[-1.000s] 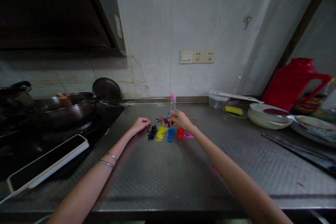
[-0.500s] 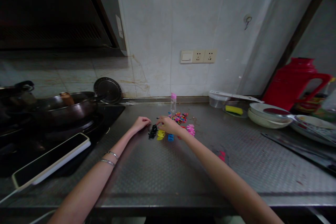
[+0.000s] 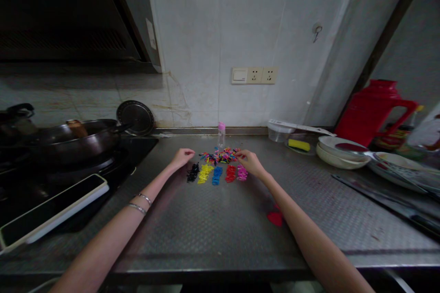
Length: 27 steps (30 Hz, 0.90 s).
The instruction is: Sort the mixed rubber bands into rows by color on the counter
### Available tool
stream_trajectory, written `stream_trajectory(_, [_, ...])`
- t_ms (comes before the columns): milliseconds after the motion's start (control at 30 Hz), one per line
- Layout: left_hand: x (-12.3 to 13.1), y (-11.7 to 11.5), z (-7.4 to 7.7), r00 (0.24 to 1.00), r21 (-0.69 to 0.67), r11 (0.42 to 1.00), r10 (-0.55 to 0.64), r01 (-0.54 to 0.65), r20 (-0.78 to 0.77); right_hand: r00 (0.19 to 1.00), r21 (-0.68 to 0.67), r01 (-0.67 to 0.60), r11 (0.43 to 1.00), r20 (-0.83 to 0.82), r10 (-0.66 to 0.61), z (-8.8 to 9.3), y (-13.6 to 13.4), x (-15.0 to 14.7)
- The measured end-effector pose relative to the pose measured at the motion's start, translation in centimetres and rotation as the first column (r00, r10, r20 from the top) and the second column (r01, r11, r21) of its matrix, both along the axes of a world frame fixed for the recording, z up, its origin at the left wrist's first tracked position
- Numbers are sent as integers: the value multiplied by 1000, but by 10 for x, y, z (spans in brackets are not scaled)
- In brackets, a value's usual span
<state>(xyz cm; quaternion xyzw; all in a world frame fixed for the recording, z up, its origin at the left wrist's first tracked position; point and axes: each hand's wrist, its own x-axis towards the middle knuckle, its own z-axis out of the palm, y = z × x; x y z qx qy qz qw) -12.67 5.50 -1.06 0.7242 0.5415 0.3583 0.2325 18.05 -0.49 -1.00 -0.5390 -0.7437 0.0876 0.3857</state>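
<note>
Small coloured bands, which look like rubber bands, lie on the metal counter. A mixed pile stretches across the back. In front of it sit single-colour groups: black bands, yellow bands, blue bands, red bands and pink bands. My left hand is closed in a pinch just left of the pile, behind the black group. At the pile's right end, my right hand has its fingertips pinched together, above and behind the pink group. Whatever either pinch holds is too small to make out.
Behind the pile stands a clear bottle with a pink cap. A phone lies by the stove with a pan. To the right are a red thermos, bowls, a sponge and a knife. Something red lies beside my right forearm.
My right hand has moved right, from above the black and yellow groups to the pile's right end, uncovering the blue and red groups. My left hand stays pinched in about the same place.
</note>
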Motion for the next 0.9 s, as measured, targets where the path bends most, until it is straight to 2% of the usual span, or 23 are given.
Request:
stream_trajectory(200, [9, 19, -9, 959, 146, 988, -13, 56, -282, 1000, -11, -7, 1000, 30, 7, -1, -2, -1])
stream_trajectory(400, [17, 27, -11, 912, 143, 985, -32, 98, -408, 997, -15, -21, 1000, 72, 22, -3, -6, -1])
stream_trajectory(533, [22, 27, -8, 903, 157, 985, 6, 68, -430, 994, -23, -43, 999, 99, 45, -3, -7, -1])
stream_trajectory(667, [23, 24, -5, 920, 179, 983, 43, 30, -390, 994, -32, -30, 999, 101, 33, -5, -5, 1])
stream_trajectory(900, [5, 18, 0, 927, 159, 979, -64, 131, -371, 996, 3, -22, 1000, 86, 22, -7, -2, 9])
